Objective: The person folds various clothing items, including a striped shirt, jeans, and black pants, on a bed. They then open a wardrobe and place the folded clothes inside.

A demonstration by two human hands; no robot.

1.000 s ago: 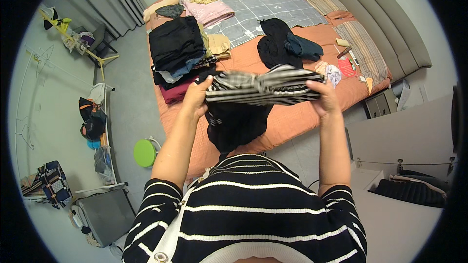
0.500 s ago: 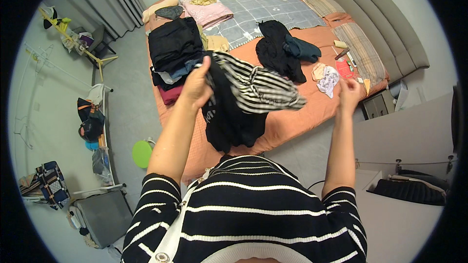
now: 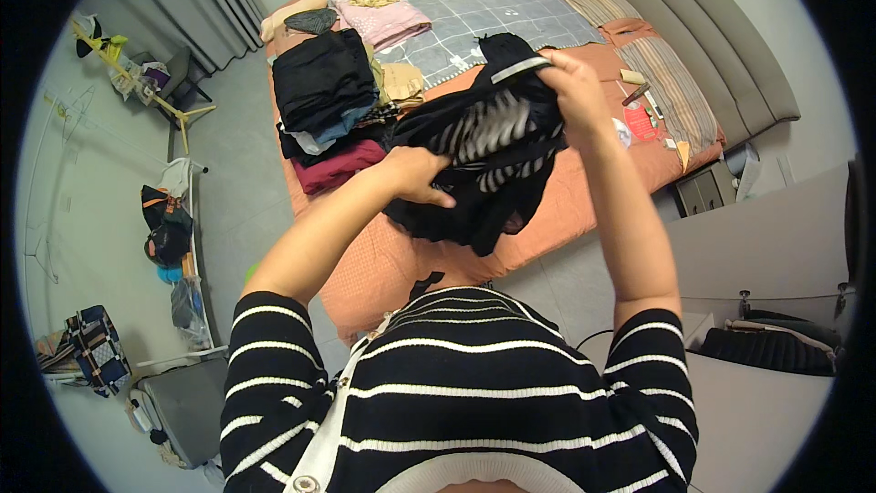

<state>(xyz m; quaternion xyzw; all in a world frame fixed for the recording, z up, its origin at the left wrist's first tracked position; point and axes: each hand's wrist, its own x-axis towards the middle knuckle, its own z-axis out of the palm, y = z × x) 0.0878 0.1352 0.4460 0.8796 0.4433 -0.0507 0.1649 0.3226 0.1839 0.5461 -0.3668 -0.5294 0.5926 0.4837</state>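
A black garment with black-and-white stripes hangs bunched over the bed between my hands. My right hand is closed on its upper edge, by a pale strip. My left hand lies against the near left part of the dark cloth, thumb and fingers apart. To its left, a folded dark red garment sticks out of a tall stack of folded clothes with a black one on top. Most of the dark clothes behind the held garment are hidden.
The bed has an orange sheet and a grey patterned cover. Folded pink cloth lies at the far side. Small items, among them a red fan-like piece, lie near the striped pillow. A grey suitcase stands at lower left.
My right hand has moved left and away from me, and now holds the garment's edge. My left hand has shifted nearer and to the right. The striped cloth is now partly covered by black.
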